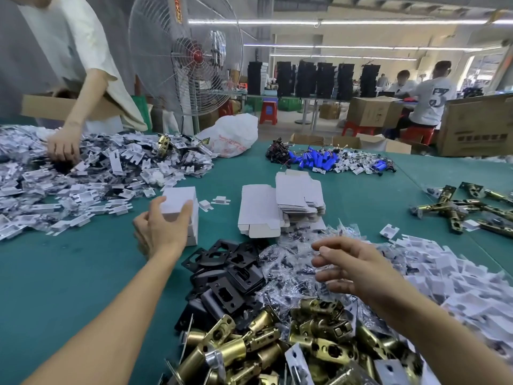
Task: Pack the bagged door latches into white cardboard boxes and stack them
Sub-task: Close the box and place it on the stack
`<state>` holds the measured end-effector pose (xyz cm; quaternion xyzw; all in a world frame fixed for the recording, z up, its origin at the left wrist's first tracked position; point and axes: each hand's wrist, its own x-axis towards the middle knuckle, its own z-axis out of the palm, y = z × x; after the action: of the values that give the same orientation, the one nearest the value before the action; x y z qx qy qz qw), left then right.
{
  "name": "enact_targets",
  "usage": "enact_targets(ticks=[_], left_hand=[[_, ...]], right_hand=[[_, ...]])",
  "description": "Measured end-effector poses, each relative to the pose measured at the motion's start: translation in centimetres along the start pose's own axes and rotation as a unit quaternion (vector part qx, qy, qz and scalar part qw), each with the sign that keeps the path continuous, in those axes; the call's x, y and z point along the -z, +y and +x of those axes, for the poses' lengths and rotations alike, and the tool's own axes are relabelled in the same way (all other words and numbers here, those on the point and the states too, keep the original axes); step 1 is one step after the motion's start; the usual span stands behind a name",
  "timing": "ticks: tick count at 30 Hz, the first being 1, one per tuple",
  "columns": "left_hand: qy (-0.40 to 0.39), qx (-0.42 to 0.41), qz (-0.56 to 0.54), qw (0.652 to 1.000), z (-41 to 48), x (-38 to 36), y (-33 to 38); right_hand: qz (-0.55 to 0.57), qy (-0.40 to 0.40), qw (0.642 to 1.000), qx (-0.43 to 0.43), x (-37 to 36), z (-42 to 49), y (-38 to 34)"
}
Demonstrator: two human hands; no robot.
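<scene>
My left hand grips a closed white cardboard box that sits on top of another white box on the green table. My right hand hovers with fingers spread and relaxed over a heap of small clear bags, holding nothing. Flat unfolded white boxes lie stacked in the middle of the table. Brass door latches are piled at the near edge, with black metal plates just behind them.
Heaps of white card inserts cover the left of the table, and more lie on the right. Another person's hand digs in the left heap. Blue batteries and long brass latches lie farther off. A standing fan is behind.
</scene>
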<state>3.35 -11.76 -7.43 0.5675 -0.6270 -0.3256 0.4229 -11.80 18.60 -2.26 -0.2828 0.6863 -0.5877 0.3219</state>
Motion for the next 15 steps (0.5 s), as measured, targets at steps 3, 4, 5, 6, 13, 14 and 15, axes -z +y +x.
enact_targets(ticks=[3, 4, 5, 6, 13, 14, 15], left_hand=[[-0.041, -0.031, 0.036, 0.998, 0.0, -0.3, 0.1], [-0.04, -0.034, 0.037, 0.998, 0.1, -0.4, 0.0], [-0.036, -0.036, 0.037, 0.998, 0.1, -0.5, -0.1], [-0.031, -0.039, 0.037, 0.998, 0.0, -0.5, -0.3], [-0.012, -0.078, 0.039, 0.996, -1.2, -0.6, -1.4], [-0.015, -0.084, 0.042, 0.995, -1.2, -0.6, -1.5], [-0.02, -0.09, 0.049, 0.995, -1.1, -0.6, -1.6]], right_hand=[[-0.007, 0.001, 1.0, -0.003, -0.1, 0.1, 0.2], [-0.008, 0.001, 1.0, -0.004, -0.1, 0.1, 0.3], [-0.008, 0.001, 1.0, -0.004, 0.0, 0.2, 0.3], [-0.006, 0.001, 1.0, -0.004, 0.0, 0.2, 0.3], [-0.054, 0.006, 0.998, 0.012, -0.8, 1.2, 0.0], [-0.079, -0.004, 0.997, 0.019, -1.0, 1.6, -0.3], [-0.111, -0.017, 0.993, 0.028, -1.2, 2.0, -0.7]])
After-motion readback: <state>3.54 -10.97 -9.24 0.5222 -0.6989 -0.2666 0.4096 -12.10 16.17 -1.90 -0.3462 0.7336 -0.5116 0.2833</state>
